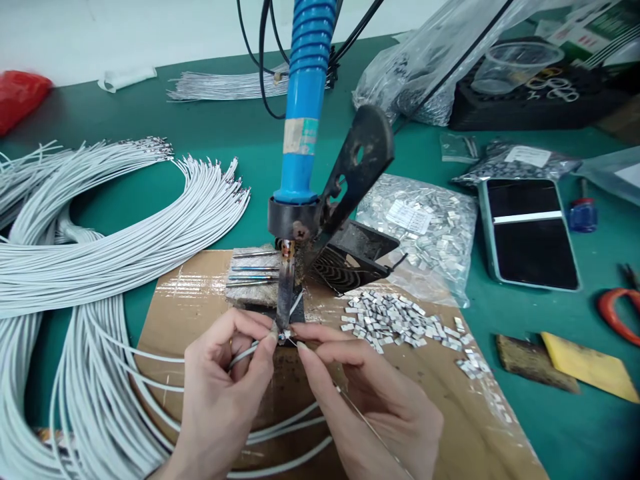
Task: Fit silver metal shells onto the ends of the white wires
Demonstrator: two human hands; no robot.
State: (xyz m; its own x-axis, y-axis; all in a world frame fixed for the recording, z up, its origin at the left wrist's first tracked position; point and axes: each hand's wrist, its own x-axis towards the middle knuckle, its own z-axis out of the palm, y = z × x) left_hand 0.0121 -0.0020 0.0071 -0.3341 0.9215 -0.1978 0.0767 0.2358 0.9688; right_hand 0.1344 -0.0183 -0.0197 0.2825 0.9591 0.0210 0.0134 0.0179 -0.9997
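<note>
My left hand (227, 377) pinches a white cable (243, 355) between thumb and fingertips, its end right under the soldering iron's tip. My right hand (370, 390) is closed, thumb and forefinger together around a thin silvery wire (373, 427). This wire trails from the palm toward the lower right. The blue-handled soldering iron (300, 167) stands tip-down in a black bracket (357, 173), and both sets of fingertips meet at its tip. A small shiny metal piece (285, 335) shows between the fingertips, partly hidden.
Loose metal clips (390, 320) lie on the cardboard (200, 280), with a clear bag of clips (425, 220) behind. Bundled white cables (125, 267) fill the left. At right are a phone (533, 233), yellow sponge (590, 363) and red-handled pliers (617, 313).
</note>
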